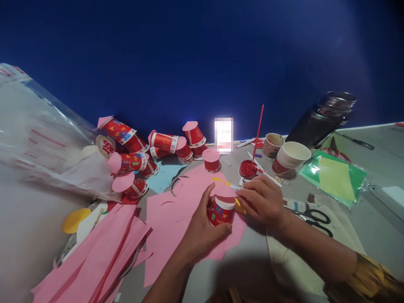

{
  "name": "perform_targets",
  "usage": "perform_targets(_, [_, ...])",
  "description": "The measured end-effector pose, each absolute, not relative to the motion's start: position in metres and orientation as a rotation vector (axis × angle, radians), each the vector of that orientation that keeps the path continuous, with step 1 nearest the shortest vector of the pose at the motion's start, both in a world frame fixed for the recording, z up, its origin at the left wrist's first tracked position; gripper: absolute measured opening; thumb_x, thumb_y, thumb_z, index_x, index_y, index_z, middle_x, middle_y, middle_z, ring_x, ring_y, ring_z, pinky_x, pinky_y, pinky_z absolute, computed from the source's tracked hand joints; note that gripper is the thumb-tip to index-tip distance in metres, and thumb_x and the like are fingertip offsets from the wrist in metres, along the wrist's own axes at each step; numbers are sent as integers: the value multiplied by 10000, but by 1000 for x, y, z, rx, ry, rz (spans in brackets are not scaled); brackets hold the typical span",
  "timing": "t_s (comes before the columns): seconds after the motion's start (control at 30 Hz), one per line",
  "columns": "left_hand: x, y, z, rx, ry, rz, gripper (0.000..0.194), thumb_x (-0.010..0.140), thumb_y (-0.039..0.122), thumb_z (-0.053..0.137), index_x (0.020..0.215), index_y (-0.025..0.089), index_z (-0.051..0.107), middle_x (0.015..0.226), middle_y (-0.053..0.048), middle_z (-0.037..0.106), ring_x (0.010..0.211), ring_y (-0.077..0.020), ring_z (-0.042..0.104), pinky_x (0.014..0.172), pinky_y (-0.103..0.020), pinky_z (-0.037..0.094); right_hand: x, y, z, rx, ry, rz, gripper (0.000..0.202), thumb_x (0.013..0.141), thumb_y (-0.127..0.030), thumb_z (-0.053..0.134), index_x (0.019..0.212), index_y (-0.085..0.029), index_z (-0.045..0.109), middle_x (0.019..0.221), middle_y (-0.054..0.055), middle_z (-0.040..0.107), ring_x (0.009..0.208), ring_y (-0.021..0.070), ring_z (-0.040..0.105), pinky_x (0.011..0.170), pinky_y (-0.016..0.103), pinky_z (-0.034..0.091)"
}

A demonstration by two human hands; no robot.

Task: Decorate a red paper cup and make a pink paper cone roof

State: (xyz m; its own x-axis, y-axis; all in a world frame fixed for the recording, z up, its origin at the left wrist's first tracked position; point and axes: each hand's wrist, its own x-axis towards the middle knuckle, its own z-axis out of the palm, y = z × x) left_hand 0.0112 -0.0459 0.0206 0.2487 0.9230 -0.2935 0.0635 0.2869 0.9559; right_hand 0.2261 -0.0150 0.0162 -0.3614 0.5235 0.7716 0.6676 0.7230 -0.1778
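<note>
My left hand (206,223) is wrapped round a red paper cup (221,212) with a white rim and coloured print. A piece of pink paper (224,191) lies over the cup's top. My right hand (263,200) is closed in a pinch at the right edge of that paper. A thin yellow-and-whitish strip (222,181) runs to its fingertips just above the cup; its exact kind is unclear. Some yellow paper (240,206) shows behind the cup, partly hidden. Beneath both hands lies a large pink sheet (170,240) with cut-outs.
Several red cups with pink tops (162,141) stand or lean at the back left. A red pot (248,169) holds a red stick. On the right are stacked cups (292,155), a dark flask (318,118), scissors (317,216) and a green packet (334,176). Pink strips (94,252) lie front left.
</note>
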Motion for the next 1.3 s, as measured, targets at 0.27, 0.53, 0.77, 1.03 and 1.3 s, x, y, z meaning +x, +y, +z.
perform_targets(0.27, [7,-47,19,1312,1144,880,916,734,78,759,1545,321,408,1545,-74,500,1381,-274,517,1136,-395,454,227,-21,13,-769,-2082,-155,186,872,-147,719,1035,-235,700,892,61,705,822,223,573,761,383,518])
perform_targets(0.53, [3,-45,10,1519,1096,936,841,765,76,754,1507,318,442,1545,-64,496,1418,-271,489,1205,-419,381,226,-17,17,-794,-1906,98,199,933,-260,658,1129,-222,659,965,87,702,869,254,629,777,424,502])
perform_targets(0.77, [5,-45,7,1722,1071,871,801,792,67,726,1491,345,450,1489,-56,521,1391,-261,495,1191,-425,388,233,-13,11,-1038,-1585,530,58,970,-257,583,1003,-244,629,995,49,656,943,225,633,823,363,512])
perform_targets(1.03, [5,-43,6,1893,1050,781,846,780,50,722,1512,351,425,1416,-66,547,1302,-263,532,1127,-436,439,235,-14,13,-1063,-1800,832,513,1047,-568,444,1442,-255,540,1414,122,632,1236,285,622,1029,440,503])
perform_targets(1.3, [7,-43,5,1798,1134,787,883,795,125,733,1567,299,343,1564,-96,479,1413,-285,476,1199,-461,376,220,-23,-4,-1050,-1969,914,562,1072,-587,360,1519,-269,479,1497,113,591,1355,281,566,1142,464,441])
